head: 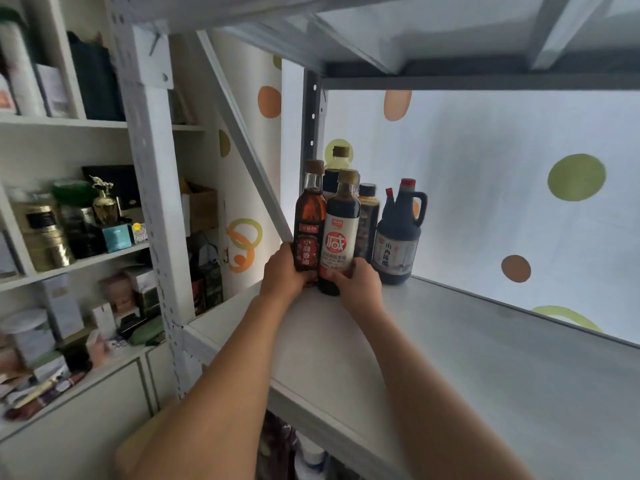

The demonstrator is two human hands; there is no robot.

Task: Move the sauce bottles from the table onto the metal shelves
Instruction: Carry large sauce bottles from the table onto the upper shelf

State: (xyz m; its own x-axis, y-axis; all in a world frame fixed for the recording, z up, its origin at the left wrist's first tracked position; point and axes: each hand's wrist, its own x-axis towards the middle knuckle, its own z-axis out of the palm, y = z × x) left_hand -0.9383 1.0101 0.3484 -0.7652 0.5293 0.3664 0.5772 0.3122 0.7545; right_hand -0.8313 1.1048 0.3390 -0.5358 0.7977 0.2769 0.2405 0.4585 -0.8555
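On the metal shelf (450,358), at its far left corner, both hands are gripping upright bottles. Left hand (282,271) is wrapping around the base of the amber oil bottle (310,220); right hand (358,284) is holding the bottom of the dark soy bottle (341,233), just beside it. Behind the hands, a handled vinegar jug (400,237) and more dark bottles (367,220) are standing clustered together.
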